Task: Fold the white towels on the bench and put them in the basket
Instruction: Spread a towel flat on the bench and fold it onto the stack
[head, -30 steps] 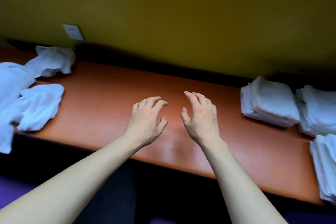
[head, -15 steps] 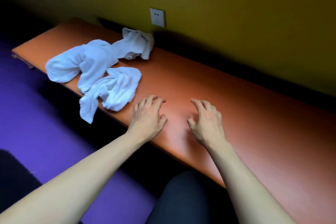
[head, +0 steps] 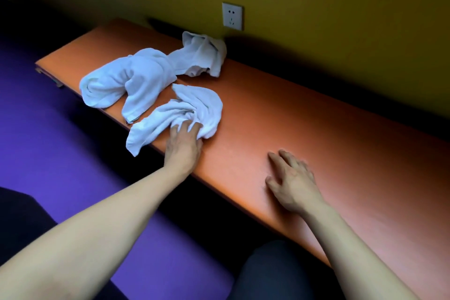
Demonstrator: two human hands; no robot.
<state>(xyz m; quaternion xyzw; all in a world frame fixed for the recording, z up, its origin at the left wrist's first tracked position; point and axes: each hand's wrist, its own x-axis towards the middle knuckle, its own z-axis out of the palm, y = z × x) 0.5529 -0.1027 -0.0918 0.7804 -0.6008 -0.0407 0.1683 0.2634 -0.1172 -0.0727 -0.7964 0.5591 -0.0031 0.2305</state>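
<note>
One towel (head: 185, 114) bunched under L hand (head: 184, 143) grip, fingers clutching it; R hand (head: 293, 184) flat, released, on bench (head: 304, 109).

Three crumpled white towels (head: 146, 80) lie on the orange bench (head: 316, 129) toward ten o'clock, the nearest one (head: 194, 109) draping over its front edge.

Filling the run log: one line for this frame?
left hand: grips nearest crumpled white towel | right hand: flat on orange bench | basket: not in view | fold: not started
</note>
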